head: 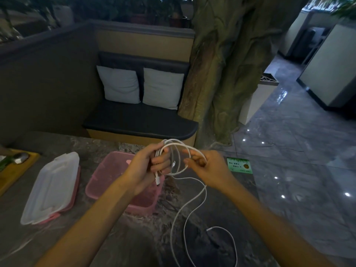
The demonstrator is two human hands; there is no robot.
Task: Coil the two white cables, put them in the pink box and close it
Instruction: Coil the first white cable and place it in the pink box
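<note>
Item: white cable (174, 151), light and limp (springy loops). We clamp the coil in our left hand (146, 166) above the pink box (107, 180); right hand (208, 168) seemingly pinches the loop; best gripped at the bundle.

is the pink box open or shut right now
Open. The pink box sits on the table without its lid; the clear lid lies apart, to its left.

Left hand (148, 166) grips a coiled white cable (174, 157), right hand (207, 168) pinches its loop above the open pink box (123, 187); lid (52, 187) sits beside it.
</note>
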